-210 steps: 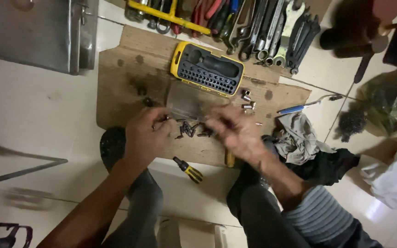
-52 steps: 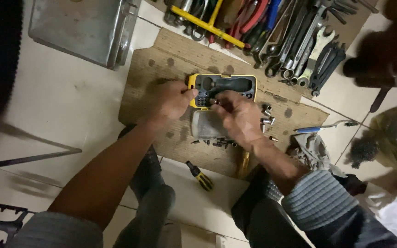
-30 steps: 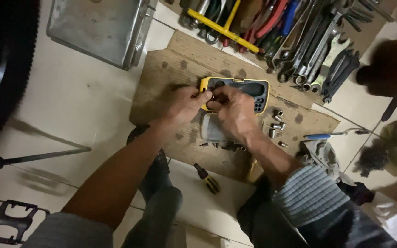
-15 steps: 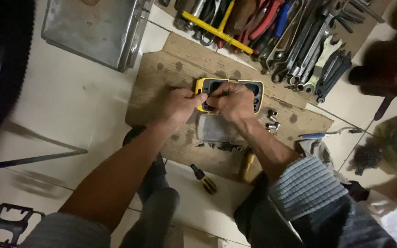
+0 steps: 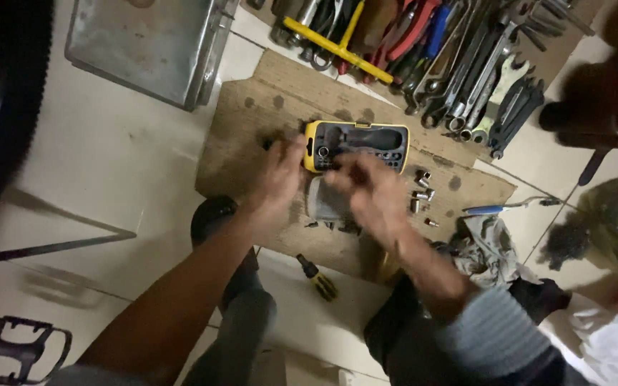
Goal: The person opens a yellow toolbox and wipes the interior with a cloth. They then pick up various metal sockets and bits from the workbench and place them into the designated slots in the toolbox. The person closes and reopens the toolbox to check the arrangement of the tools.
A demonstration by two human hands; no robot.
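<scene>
Yellow plastic socket/bit case (image 5: 357,146), open, lies on a worn brown cardboard sheet (image 5: 252,121) spread over the pale tiled floor (image 5: 109,164). Left hand (image 5: 279,171) rests at the case's left end, fingers loosely curled against its edge; can't tell if it pinches anything. Right hand (image 5: 368,194) hovers just in front of the case, motion-blurred, fingers bent, over a flat grey pad (image 5: 321,201) on the cardboard; grip can't be told. Small silver sockets (image 5: 420,193) lie scattered just right of the right hand, on the cardboard.

Beyond the case: row of wrenches, pliers & other hand tools (image 5: 452,50) w/ red, blue & yellow handles. Grey metal box (image 5: 148,43) top left. Black bicycle tyre (image 5: 1,107) along the left edge; black pedal (image 5: 16,350) bottom left. Yellow-black stubby screwdriver (image 5: 317,277) on the floor between the knees. Blue-handled tool (image 5: 502,208) and crumpled grey rag (image 5: 488,250) to the right.
</scene>
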